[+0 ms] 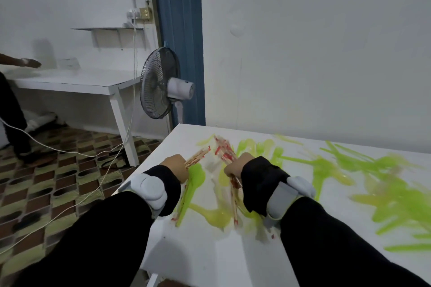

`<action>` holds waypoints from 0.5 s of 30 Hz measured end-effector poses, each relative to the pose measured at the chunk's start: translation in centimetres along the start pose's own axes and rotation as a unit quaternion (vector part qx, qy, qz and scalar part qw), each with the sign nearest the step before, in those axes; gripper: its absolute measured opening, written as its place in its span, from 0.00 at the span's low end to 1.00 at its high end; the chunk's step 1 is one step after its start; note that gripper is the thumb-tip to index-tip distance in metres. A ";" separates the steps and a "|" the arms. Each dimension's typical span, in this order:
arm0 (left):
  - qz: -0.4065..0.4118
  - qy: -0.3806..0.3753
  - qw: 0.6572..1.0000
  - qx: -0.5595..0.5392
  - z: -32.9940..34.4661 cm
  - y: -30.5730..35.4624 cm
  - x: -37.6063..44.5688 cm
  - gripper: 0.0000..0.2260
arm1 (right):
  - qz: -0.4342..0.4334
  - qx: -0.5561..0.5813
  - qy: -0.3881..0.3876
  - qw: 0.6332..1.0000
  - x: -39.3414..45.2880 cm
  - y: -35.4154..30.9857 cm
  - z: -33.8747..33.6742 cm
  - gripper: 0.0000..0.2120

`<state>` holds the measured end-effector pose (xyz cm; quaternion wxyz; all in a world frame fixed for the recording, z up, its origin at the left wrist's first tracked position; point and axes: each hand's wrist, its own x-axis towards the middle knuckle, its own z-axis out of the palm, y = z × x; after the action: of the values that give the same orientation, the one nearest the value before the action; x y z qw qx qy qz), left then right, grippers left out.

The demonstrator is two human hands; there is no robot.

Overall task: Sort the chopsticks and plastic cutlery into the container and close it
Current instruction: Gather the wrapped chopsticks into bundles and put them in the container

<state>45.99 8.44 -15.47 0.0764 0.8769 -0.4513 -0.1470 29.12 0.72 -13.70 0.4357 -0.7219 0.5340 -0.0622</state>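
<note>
White tabletop [210,251] strewn with blurred translucent green plastic cutlery [384,184], thickest to the right.

Left hand [175,165] gripping a bundle of pale wooden chopsticks with red-patterned tips [197,157], long axis slanting up and right, tips away. Right hand [238,165] clutching a second red-tipped wooden bundle [233,193], running toward and away from the camera, motion-smeared.

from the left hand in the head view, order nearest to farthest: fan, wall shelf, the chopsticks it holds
1. Chopsticks: gripped in the left hand, over the table's left corner.
2. Fan: standing on the floor beyond that corner, by the blue door frame.
3. Wall shelf: high on the far wall, up and left.
</note>
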 end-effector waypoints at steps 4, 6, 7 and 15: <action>0.027 -0.008 0.999 -0.023 0.3 0.9 0.4 0.11 | -0.008 -0.019 0.057 0.998 -1.6 -0.2 -2.7 0.14; 0.032 -0.002 0.999 -0.035 0.5 1.3 0.5 0.10 | -0.016 -0.022 0.060 0.998 -1.9 0.0 -3.6 0.14; 0.031 0.002 0.999 -0.023 0.7 1.5 0.4 0.10 | -0.025 -0.028 0.070 0.997 -2.2 0.1 -4.0 0.14; -0.022 0.025 0.999 0.033 1.8 2.3 0.7 0.14 | -0.061 0.096 0.100 0.988 -4.1 1.7 -5.9 0.13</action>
<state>44.02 6.56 -16.71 0.0558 0.8920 -0.4344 -0.1120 22.92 0.71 -9.70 0.4431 -0.6979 0.5213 -0.2116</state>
